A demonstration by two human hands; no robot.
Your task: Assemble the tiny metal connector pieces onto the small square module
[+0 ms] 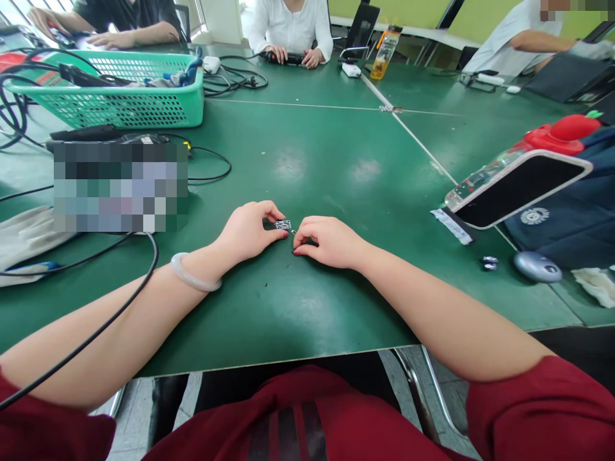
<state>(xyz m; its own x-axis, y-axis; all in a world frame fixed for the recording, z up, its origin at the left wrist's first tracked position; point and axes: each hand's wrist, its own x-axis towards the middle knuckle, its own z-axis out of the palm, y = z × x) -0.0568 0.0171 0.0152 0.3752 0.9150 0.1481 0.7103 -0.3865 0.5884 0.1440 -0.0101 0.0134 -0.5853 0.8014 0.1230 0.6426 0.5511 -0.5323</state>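
Above the green table, my left hand pinches a small black piece with white print between thumb and fingertips. Close on its right, my right hand is closed in a pinch too. A tiny silvery bit shows at its fingertips, touching or nearly touching the black piece; which of these I cannot tell. What else the right fingers cover is hidden. A pale bangle circles my left wrist.
A green basket with cables stands back left, near a blurred-out object and gloves. On the right are a phone, a bottle and a mouse. A black cable crosses my left forearm. Several people sit beyond.
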